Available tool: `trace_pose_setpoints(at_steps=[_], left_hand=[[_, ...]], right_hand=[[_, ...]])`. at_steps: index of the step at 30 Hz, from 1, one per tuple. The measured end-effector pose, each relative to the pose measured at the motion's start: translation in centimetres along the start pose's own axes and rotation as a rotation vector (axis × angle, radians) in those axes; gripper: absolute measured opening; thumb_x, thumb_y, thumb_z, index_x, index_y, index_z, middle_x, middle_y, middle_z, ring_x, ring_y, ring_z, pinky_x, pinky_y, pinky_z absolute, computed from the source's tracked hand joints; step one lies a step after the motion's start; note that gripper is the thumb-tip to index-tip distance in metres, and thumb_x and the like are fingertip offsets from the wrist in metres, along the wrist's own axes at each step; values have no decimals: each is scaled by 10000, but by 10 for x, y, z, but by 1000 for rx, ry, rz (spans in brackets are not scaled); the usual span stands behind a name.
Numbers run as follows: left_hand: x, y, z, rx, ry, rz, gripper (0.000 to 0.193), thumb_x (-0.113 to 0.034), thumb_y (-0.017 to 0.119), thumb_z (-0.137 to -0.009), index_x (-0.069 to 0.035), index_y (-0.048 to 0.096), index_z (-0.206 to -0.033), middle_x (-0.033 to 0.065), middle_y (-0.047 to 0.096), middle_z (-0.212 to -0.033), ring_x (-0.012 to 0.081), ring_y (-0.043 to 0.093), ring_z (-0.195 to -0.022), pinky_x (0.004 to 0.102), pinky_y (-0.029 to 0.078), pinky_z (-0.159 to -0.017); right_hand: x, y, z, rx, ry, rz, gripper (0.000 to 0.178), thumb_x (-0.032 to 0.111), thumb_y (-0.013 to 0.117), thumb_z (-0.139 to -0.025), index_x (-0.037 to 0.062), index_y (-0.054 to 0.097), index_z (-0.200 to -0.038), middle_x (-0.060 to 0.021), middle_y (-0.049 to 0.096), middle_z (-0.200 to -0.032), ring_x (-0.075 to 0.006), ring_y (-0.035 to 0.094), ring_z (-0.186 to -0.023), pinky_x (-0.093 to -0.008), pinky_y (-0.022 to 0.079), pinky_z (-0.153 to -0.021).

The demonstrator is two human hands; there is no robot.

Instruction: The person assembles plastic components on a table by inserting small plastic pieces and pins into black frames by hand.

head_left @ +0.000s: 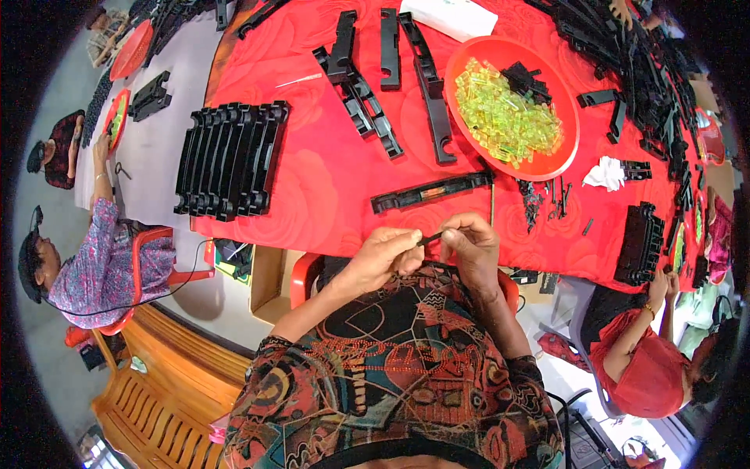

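Small, thin black stick-shaped part (430,238) sits between the person's two hands, close to the near edge of the worktop (312,184), which has a red cloth with a rose pattern on it. The left hand (387,255) is closed up, with its thumb and a finger pinching one end of the part. The right hand (473,248) is bent round, and its thumb and pointing finger pinch the other end. The two hands are near each other but apart, with the part making a short bridge across the gap. The fingers hide its ends, so I cannot tell their shape.

Just past the hands lies a long black plastic bar (432,192), a bit tilted on the cloth. Beyond it, to the right, is a big round red plastic bowl (506,47). It holds lots of small see-through yellow pieces (504,117) and some black plastic bits (525,81). Small dark scraps (531,205) lie on the cloth by the bowl's near side. Farther right is a crumpled white paper (605,173). On the left, a neat row of long black plastic bars (232,160) lies side by side. More loose black bars (389,48) lie far ahead.
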State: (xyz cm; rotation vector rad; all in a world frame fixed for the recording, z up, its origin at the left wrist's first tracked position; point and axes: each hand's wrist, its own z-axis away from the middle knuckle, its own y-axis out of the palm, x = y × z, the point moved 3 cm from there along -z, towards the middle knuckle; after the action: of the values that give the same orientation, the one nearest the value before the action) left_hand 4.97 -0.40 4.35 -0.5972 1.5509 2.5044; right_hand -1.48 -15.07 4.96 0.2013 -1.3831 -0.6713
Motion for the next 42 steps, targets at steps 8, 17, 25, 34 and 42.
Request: trace_pose_setpoints(at_steps=[8,17,25,34,42], left_hand=[[-47,13,8,-622,1074,-1893,280,-113,707,-718,-11,585,-949,115,579,-896,285,542,-851,374,411,-732],[-52,-21,-8,-503,1002,-1821,413,-5,685,-671,-29,564,-1065,102,608,-984,276,535,-895,382,392,-756],[-57,-22,-9,-500,938,-1749,443,1,694,-666,-49,570,-1089,84,606,-949,265,539,-881,381,389,-740],[-55,-25,-9,-491,937,-1756,482,-3,692,-675,-53,566,-1138,82,606,-936,258,546,-878,378,390,-749],[-57,-24,-9,-489,936,-1768,474,-2,689,-669,-45,575,-1127,80,607,-934,256,552,-883,376,390,-752]], right_hand=[[38,-8,-22,-381,-333,755,64,35,693,-780,-4,655,-815,-14,547,-782,-57,468,-638,-205,379,-572],[11,-21,-48,-446,-236,626,103,61,712,-760,-15,643,-770,47,403,-573,-40,353,-569,-209,289,-508],[6,-25,-49,-498,-235,553,119,81,692,-793,0,625,-739,92,378,-578,-21,312,-536,-209,263,-471],[6,-19,-49,-553,-193,674,138,96,689,-796,10,602,-732,74,389,-584,-41,341,-556,-222,288,-479],[9,-16,-51,-453,-227,992,185,95,699,-791,10,569,-690,25,422,-595,-86,376,-558,-255,323,-502]])
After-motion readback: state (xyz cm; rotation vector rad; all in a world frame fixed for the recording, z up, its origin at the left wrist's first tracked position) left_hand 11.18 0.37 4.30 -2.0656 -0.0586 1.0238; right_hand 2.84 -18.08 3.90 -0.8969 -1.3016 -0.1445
